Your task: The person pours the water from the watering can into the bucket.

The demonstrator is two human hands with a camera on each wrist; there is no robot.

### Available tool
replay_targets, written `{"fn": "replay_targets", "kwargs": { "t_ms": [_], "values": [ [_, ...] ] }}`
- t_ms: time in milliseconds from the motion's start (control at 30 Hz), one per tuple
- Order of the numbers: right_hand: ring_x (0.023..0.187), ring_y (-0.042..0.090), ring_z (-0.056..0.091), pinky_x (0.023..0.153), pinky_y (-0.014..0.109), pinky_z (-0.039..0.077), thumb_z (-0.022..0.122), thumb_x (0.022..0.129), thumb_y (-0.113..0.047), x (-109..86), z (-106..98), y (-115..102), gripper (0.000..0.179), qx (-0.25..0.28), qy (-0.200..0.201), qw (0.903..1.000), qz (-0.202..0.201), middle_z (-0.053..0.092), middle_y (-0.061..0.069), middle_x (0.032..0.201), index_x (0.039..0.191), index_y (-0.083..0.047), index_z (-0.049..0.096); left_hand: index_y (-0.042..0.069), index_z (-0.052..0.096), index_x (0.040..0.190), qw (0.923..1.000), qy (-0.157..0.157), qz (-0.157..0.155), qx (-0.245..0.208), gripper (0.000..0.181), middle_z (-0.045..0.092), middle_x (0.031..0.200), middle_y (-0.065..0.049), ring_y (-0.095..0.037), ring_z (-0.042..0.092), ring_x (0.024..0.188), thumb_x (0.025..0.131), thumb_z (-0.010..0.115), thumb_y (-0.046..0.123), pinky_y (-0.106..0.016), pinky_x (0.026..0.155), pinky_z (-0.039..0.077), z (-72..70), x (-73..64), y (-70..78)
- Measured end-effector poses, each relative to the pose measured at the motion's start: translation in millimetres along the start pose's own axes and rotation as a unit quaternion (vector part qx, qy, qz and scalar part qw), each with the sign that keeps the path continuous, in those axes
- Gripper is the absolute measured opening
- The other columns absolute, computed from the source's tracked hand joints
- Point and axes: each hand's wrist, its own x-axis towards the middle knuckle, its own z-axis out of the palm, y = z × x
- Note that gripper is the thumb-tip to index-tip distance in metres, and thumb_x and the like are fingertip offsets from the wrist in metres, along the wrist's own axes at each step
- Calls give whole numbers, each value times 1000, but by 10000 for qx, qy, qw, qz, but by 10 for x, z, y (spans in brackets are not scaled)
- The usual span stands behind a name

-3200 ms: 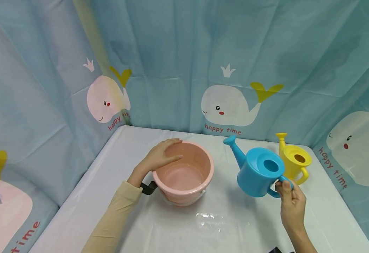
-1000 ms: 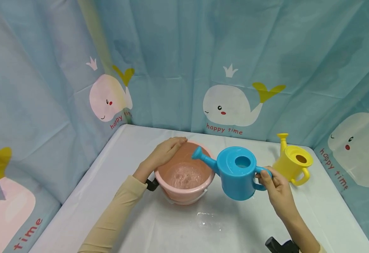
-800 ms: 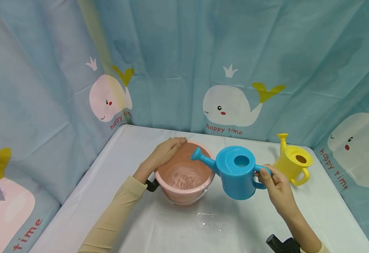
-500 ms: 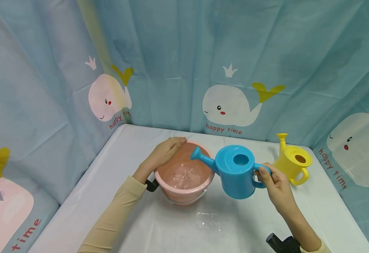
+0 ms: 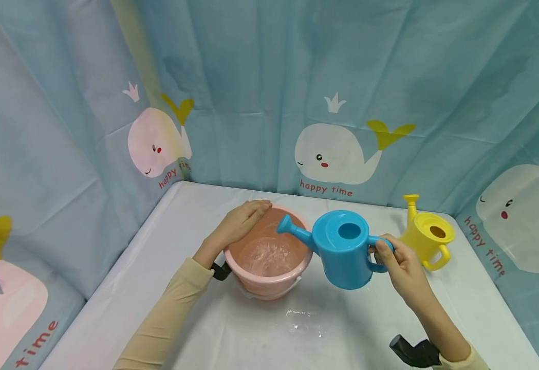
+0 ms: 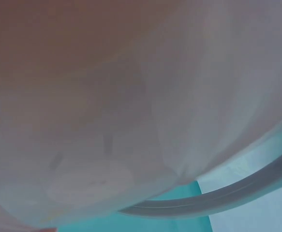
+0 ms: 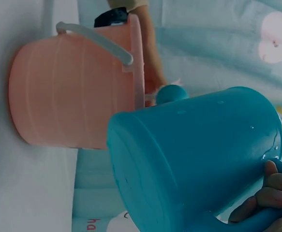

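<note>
My right hand [image 5: 403,267] holds a blue watering can [image 5: 343,259] in the air by its handle, fingers curled round it. The can tilts left, and its spout reaches over the rim of a pink bucket [image 5: 266,288]. Inside, the water [image 5: 271,254] is rippled and splashing; a thin stream shows by the spout head [image 7: 171,94] in the right wrist view. My left hand [image 5: 239,224] rests along the bucket's left rim with its fingers extended. The left wrist view shows the bucket's wall [image 6: 107,159] close up, with the hand out of sight.
A yellow watering can [image 5: 419,231] stands at the back right, behind my right hand. Wet spots [image 5: 306,324] glisten on the white table [image 5: 251,344] in front of the bucket. Blue whale-print curtains [image 5: 232,144] enclose the back and sides.
The blue watering can has moved left from beside the yellow one to the bucket and now tips, with the water stirred. My left hand has shifted slightly along the rim, its thumb no longer showing.
</note>
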Motion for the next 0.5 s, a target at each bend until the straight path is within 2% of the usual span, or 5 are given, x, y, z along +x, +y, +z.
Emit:
{"fn": "replay_targets", "kwargs": {
  "t_ms": [333, 500],
  "values": [
    [67, 16, 45, 61, 26, 38, 39, 99, -3, 33, 19, -9, 21, -51, 7, 9999, 102, 43, 9, 63, 92, 1, 59, 17, 52, 133, 10000, 44, -48, -8, 53, 47, 139, 2, -20, 37, 133, 99, 27, 49, -38, 114, 22, 1, -12, -7],
    [67, 17, 46, 61, 25, 38, 40, 98, -2, 57, 29, -26, 20, -143, 42, 9999, 24, 42, 8, 62, 92, 0, 60, 16, 51, 134, 10000, 22, -47, -39, 54, 47, 140, 2, -19, 37, 133, 99, 26, 49, -38, 114, 21, 2, -12, 2]
  ]
}}
